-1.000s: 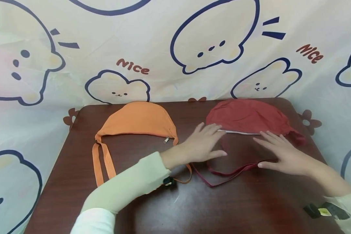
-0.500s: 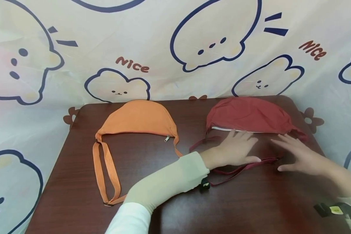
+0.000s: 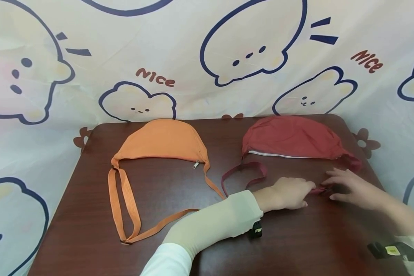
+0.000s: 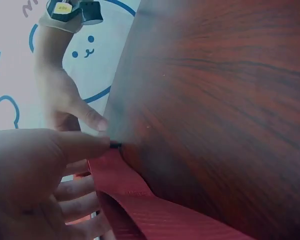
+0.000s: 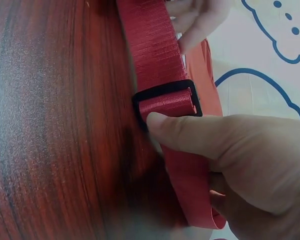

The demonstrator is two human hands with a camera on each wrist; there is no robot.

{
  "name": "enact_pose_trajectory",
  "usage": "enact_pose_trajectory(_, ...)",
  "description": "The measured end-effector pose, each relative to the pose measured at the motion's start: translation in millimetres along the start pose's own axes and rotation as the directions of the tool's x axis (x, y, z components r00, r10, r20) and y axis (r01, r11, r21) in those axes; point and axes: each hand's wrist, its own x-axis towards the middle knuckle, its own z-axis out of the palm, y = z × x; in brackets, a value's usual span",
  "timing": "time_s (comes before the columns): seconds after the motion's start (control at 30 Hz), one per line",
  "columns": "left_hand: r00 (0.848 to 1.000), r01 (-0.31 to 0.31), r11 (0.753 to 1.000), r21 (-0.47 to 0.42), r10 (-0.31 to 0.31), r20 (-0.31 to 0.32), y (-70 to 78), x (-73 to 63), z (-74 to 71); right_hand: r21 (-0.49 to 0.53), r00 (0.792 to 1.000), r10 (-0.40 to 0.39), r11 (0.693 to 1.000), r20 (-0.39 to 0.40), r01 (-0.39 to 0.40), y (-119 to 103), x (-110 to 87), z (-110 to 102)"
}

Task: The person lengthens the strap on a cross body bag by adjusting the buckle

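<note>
A red fabric sling bag [image 3: 293, 138] lies at the back right of the table, its pale zipper along the near edge. My left hand [image 3: 289, 192] grips its red strap [image 5: 157, 50] in front of the bag, and in the left wrist view the thumb lies over the webbing with fingers behind it. Close on the right, my right hand [image 3: 355, 188] curls around the same strap. In the right wrist view its thumb presses the webbing beside a black slider buckle [image 5: 166, 95]. The fingers behind the strap are partly hidden.
An orange sling bag [image 3: 165, 140] lies at the back left, its strap [image 3: 129, 199] looped toward the table's front and passing behind my left forearm. The brown wooden table [image 3: 89, 214] meets a cartoon-printed cloth [image 3: 193, 46] behind and at both sides.
My left hand has moved right and down from above the table and closed on the red strap. The right hand's fingers have curled in at the strap. Both bags stay in place.
</note>
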Motion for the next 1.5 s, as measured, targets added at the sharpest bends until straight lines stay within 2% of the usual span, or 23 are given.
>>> enact_pose_trajectory(0.2, 1.0, -0.016, 0.996, -0.085, 0.014, -0.026, -5.7, -1.6, 2.3, -0.079, 0.99, -0.098, 0.993, -0.1, 0.09, 5, 1.0, 1)
enact_pose_trajectory(0.33, 1.0, -0.016, 0.99, -0.139, 0.013, -0.026, -9.5, -2.2, 1.9, -0.047, 0.987, -0.117, 0.993, -0.108, 0.113, 6, 0.6, -2)
enact_pose_trajectory(0.43, 0.999, -0.017, 0.987, -0.159, 0.009, -0.047, -13.1, -2.4, 0.2, 0.009, 0.995, -0.07, 0.997, -0.078, 0.071, 5, -0.3, -9)
enact_pose_trajectory(0.5, 0.997, -0.017, 0.986, -0.168, 0.005, -0.072, -15.2, -3.4, -1.9, 0.054, 0.999, 0.001, 0.999, -0.042, 0.001, 3, -1.2, -16)
enact_pose_trajectory(0.6, 0.993, -0.039, 0.979, -0.198, 0.016, -0.117, -19.3, -5.7, -6.0, 0.087, 0.994, 0.11, 0.99, 0.016, -0.111, -1, -1.9, -27)
enact_pose_trajectory(0.67, 0.989, -0.061, 0.969, -0.238, 0.026, -0.145, -22.6, -7.2, -9.9, 0.119, 0.987, 0.158, 0.98, 0.026, -0.16, -4, -1.6, -32)
enact_pose_trajectory(0.77, 0.981, -0.105, 0.941, -0.321, 0.044, -0.189, -28.2, -9.8, -17.1, 0.165, 0.982, 0.187, 0.969, 0.002, -0.185, -6, -1.3, -40)
enact_pose_trajectory(0.83, 0.972, -0.145, 0.91, -0.388, 0.058, -0.227, -31.5, -11.1, -22.6, 0.199, 0.981, 0.193, 0.963, -0.028, -0.184, -6, -2.2, -44)
enact_pose_trajectory(0.9, 0.958, -0.198, 0.865, -0.46, 0.073, -0.276, -34.0, -12.4, -27.4, 0.229, 0.977, 0.205, 0.955, -0.049, -0.189, -5, -3.3, -47)
enact_pose_trajectory(1.0, 0.932, -0.28, 0.777, -0.563, 0.081, -0.352, -36.6, -12.1, -32.7, 0.259, 0.976, 0.202, 0.95, -0.077, -0.176, -4, -4.8, -51)
enact_pose_trajectory(1.07, 0.915, -0.32, 0.729, -0.606, 0.071, -0.398, -37.4, -11.7, -35.0, 0.268, 0.976, 0.196, 0.949, -0.096, -0.165, -6, -4.1, -51)
enact_pose_trajectory(1.17, 0.899, -0.343, 0.683, -0.645, 0.039, -0.437, -37.7, -10.0, -36.7, 0.276, 0.973, 0.193, 0.949, -0.127, -0.152, -11, -2.5, -49)
enact_pose_trajectory(1.3, 0.901, -0.321, 0.66, -0.679, -0.007, -0.434, -38.3, -7.5, -34.6, 0.284, 0.956, 0.234, 0.942, -0.176, -0.178, -15, 0.6, -43)
enact_pose_trajectory(1.37, 0.905, -0.309, 0.655, -0.689, -0.021, -0.425, -38.5, -6.4, -32.4, 0.288, 0.947, 0.252, 0.939, -0.199, -0.189, -14, 2.1, -41)
enact_pose_trajectory(1.43, 0.907, -0.294, 0.667, -0.685, -0.03, -0.42, -38.6, -5.5, -29.8, 0.292, 0.942, 0.259, 0.937, -0.216, -0.191, -13, 3.1, -39)
enact_pose_trajectory(1.5, 0.906, -0.284, 0.695, -0.661, -0.032, -0.423, -38.5, -4.2, -27.3, 0.302, 0.939, 0.265, 0.934, -0.219, -0.192, -13, 3.3, -38)
